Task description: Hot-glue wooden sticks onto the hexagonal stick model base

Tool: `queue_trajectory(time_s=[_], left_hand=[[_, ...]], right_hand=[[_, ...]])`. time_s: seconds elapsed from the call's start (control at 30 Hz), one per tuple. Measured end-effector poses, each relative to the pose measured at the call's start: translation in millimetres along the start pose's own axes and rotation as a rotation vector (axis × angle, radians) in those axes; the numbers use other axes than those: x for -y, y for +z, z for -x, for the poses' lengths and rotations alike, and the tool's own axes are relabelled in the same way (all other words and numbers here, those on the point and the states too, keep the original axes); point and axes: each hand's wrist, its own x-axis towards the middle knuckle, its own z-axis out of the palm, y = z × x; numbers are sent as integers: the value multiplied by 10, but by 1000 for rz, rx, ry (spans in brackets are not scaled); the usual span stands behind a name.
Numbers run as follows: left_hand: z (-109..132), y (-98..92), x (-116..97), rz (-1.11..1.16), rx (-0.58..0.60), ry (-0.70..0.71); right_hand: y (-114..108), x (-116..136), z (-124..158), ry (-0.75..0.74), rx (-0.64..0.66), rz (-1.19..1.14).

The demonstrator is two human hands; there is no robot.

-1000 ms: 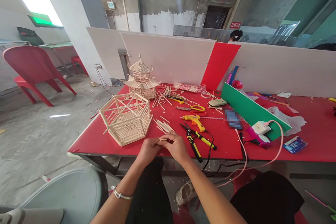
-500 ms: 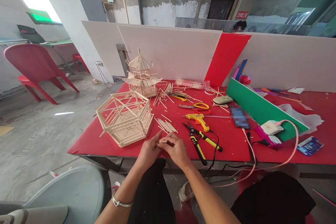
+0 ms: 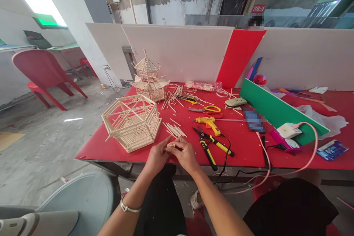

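Observation:
Both hands meet at the front edge of the red table (image 3: 177, 158). My left hand (image 3: 158, 155) and my right hand (image 3: 184, 155) are closed together on a small row of short wooden sticks (image 3: 172, 145), whose cut ends face me. Just beyond the fingers lies a pile of loose wooden sticks (image 3: 175, 129). A hexagonal stick frame (image 3: 132, 121) with a slatted floor stands to the left of my hands. Behind it rises a tiered stick pagoda (image 3: 149, 77). Black-and-yellow pliers (image 3: 208, 145) lie open to the right of my right hand.
Right of the sticks lie a yellow glue gun (image 3: 209, 123), scissors (image 3: 206, 109), a utility knife (image 3: 186, 99) and a phone (image 3: 253, 120). A power strip (image 3: 286, 142) with cables and a green board (image 3: 284, 112) stand further right. White panels (image 3: 179, 53) border the back.
My view has shifted slightly, so the scene sits a little differently. My hands stay together on the small row of sticks.

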Motion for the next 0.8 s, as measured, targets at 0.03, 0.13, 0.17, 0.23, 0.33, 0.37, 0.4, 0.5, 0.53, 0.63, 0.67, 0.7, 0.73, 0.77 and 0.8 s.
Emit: queue_trajectory(time_s=[0.03,0.13,0.17,0.23,0.33,0.37,0.4,0.5,0.53,0.63,0.67,0.7,0.73,0.77,0.8], left_hand=[[6,0,-7,-5,-4,-2],[22,3,-23,-19,-36,2],[26,5,-28,-14,-51,10],[31,10,-34,14,-69,45],[41,20,-23,86,-68,136],[45,25,-9,119,-70,148],[47,30,9,159,-84,140],[43,43,79,275,-168,58],[39,44,101,304,-197,42],[36,38,151,341,-246,47],[41,35,164,344,-251,55],[49,33,176,344,-249,63],[58,33,188,342,-240,69],[69,34,199,343,-233,74],[79,37,207,343,-231,78]], right_hand=[[6,-1,2,-2,-4,7],[44,13,11,-10,-20,39],[55,29,15,-12,-22,56],[53,86,21,-12,-16,103],[-51,223,2,0,42,215],[-106,273,-22,11,66,268],[-162,317,-61,28,81,331],[-259,388,-264,117,62,580],[-253,386,-356,154,54,667],[-151,333,-643,254,74,870],[-111,310,-726,274,91,914],[-76,288,-795,286,109,951],[-51,268,-847,292,127,981],[-35,250,-883,292,142,1009],[-27,233,-904,288,156,1034]])
